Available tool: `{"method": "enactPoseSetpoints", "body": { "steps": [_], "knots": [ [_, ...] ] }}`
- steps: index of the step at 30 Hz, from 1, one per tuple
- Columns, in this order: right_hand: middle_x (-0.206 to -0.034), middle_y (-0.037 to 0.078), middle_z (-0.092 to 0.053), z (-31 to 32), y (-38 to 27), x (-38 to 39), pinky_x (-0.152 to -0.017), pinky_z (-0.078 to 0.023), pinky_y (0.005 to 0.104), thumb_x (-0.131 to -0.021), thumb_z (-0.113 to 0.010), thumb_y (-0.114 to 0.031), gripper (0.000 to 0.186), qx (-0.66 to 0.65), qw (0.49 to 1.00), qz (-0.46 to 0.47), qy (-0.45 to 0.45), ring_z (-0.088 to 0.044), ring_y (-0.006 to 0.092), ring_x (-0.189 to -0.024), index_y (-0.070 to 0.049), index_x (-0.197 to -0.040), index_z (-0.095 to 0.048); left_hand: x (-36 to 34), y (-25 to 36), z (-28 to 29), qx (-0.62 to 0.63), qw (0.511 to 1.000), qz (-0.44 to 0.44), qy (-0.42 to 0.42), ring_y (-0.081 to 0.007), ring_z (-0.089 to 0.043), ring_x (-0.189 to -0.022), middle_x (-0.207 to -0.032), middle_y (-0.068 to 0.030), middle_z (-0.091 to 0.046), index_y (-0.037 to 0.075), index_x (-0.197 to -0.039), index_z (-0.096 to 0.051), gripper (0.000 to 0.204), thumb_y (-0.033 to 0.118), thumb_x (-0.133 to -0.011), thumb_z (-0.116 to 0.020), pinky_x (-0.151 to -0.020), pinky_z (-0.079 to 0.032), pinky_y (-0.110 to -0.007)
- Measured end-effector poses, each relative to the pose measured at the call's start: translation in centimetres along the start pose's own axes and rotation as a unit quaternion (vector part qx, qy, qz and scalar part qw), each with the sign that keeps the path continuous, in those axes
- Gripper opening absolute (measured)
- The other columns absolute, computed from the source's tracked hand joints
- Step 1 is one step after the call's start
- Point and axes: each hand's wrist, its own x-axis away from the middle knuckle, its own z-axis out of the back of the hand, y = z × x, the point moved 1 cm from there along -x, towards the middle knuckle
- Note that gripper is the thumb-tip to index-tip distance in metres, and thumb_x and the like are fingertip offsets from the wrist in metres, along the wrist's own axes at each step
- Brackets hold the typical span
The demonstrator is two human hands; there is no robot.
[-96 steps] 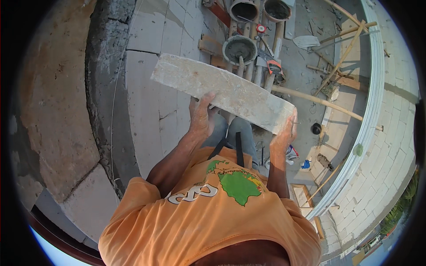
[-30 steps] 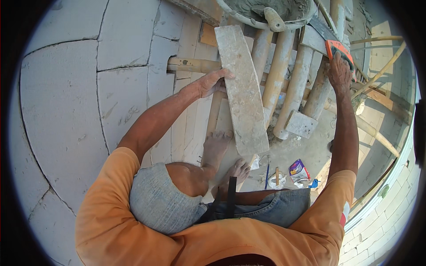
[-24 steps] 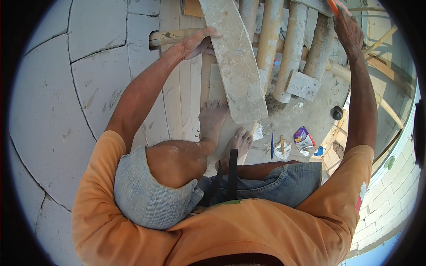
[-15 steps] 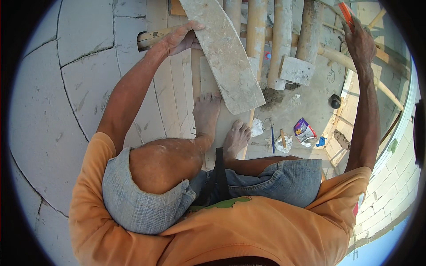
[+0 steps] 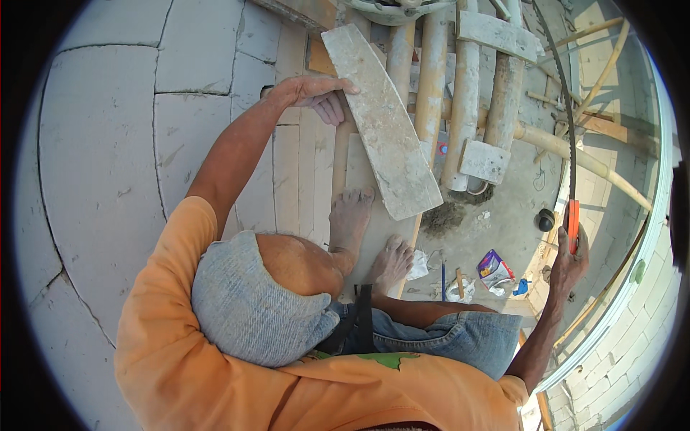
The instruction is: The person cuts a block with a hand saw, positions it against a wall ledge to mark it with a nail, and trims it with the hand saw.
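Observation:
In my right hand (image 5: pixel 571 262) is a handsaw with an orange handle (image 5: pixel 573 219); its long dark toothed blade (image 5: pixel 564 79) points away from me, at the right. A long grey block slab (image 5: pixel 384 126) lies slantwise in front of my feet, its near end above my right foot (image 5: pixel 392 262). My left hand (image 5: pixel 316 97) is at the slab's left edge. One digit of it rests on the slab, while the other fingers hang apart beside the edge, around nothing. What supports the slab underneath is mostly hidden.
Several round poles (image 5: pixel 431 79) run away from me beyond the slab, with small block pieces (image 5: pixel 485 161) on them. A basin (image 5: pixel 399 11) stands at the far edge. A purple packet (image 5: pixel 492 267) and a dark round object (image 5: pixel 544 220) lie right. Large pale blocks (image 5: pixel 100 115) are at left.
My right hand has come down and nearer with the saw, so its blade now shows. The view has shifted; the slab and poles appear lower. More left-hand fingers show beside the slab.

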Motion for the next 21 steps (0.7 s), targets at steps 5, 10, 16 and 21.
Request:
{"method": "enactPoseSetpoints", "body": {
  "steps": [5, 10, 16, 21],
  "knots": [
    [-0.096, 0.006, -0.065, 2.4, -1.4, 4.9, -0.077, -0.047, 0.0298, -0.084, -0.073, -0.031, 0.046, -0.204, 0.972, -0.067, -0.095, -0.057, 0.0144, -0.085, 0.002, -0.116, -0.065, 1.2, 0.3, -0.3, -0.014, 0.999, 0.003, 0.034, -0.0331, -0.068, -0.089, -0.097, -0.0272, -0.067, -0.012, -0.112, -0.061, 0.094, 0.071, -0.069, -0.067, -0.081, -0.055, -0.04],
    [-0.091, 0.007, -0.067, 2.2, -3.1, 6.2, -0.076, -0.047, 0.0296, -0.073, -0.082, -0.031, 0.052, -0.334, 0.912, -0.041, -0.234, -0.06, 0.0161, -0.082, 0.004, -0.109, -0.068, 1.7, -0.1, -1.7, 0.017, 0.995, -0.033, 0.088, -0.0291, -0.068, -0.088, -0.095, -0.0227, -0.068, -0.008, -0.11, -0.062, 0.084, 0.067, -0.073, -0.069, -0.075, -0.056, -0.038],
    [-0.076, 0.004, -0.064, -4.7, -5.5, 6.6, -0.061, -0.043, 0.0239, -0.07, -0.08, -0.022, 0.045, -0.466, 0.743, -0.164, -0.452, -0.056, 0.0099, -0.066, 0.006, -0.104, -0.07, 1.1, -2.7, -1.2, 0.103, 0.985, -0.092, 0.099, -0.0255, -0.068, -0.087, -0.096, -0.018, -0.067, -0.003, -0.113, -0.058, 0.07, 0.059, -0.082, -0.067, -0.072, -0.058, -0.037],
    [-0.071, 0.003, -0.062, -9.5, -6.8, 6.8, -0.056, -0.039, 0.0231, -0.072, -0.074, -0.019, 0.043, -0.507, 0.665, -0.215, -0.506, -0.052, 0.009, -0.059, 0.008, -0.106, -0.068, 1.0, -3.3, -0.2, 0.086, 0.985, -0.121, 0.09, -0.025, -0.066, -0.093, -0.102, -0.0164, -0.066, 0.0, -0.119, -0.053, 0.061, 0.051, -0.089, -0.063, -0.076, -0.058, -0.039]
  ]
}}
